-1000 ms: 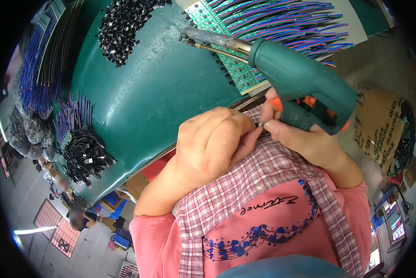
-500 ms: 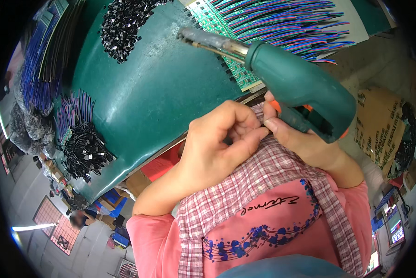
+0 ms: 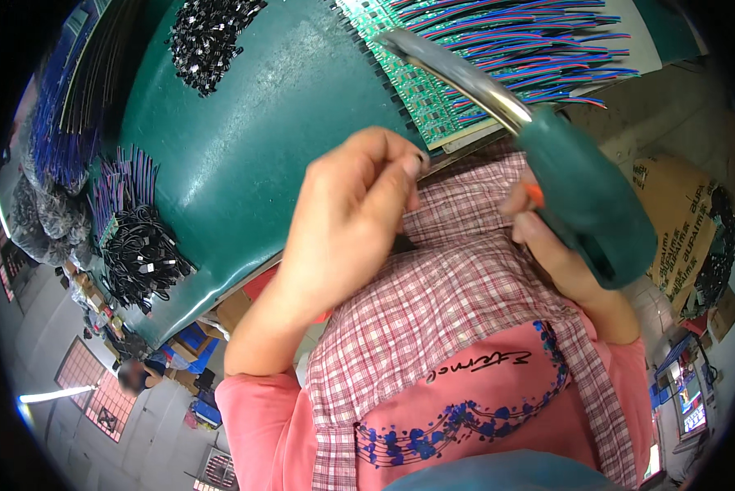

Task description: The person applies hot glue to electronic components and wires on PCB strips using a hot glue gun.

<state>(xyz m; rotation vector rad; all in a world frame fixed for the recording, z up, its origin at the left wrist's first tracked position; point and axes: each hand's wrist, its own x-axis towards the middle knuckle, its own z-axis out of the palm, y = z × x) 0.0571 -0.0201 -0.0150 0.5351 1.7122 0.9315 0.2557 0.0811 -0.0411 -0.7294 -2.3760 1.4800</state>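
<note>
Soldering gun [image 3: 584,209], teal plastic body w/ metal barrel, sits right of center, right hand [image 3: 552,245] fingers clamped on its grip. Looks rigid, prob top-heavy, tip likely hot, so hold the handle only. Left hand [image 3: 347,225] fingers pinched together, can't tell on what.

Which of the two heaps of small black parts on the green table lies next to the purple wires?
The lower-left heap, right beside the purple wire bundle. The other heap sits alone at the table's top edge.
</note>
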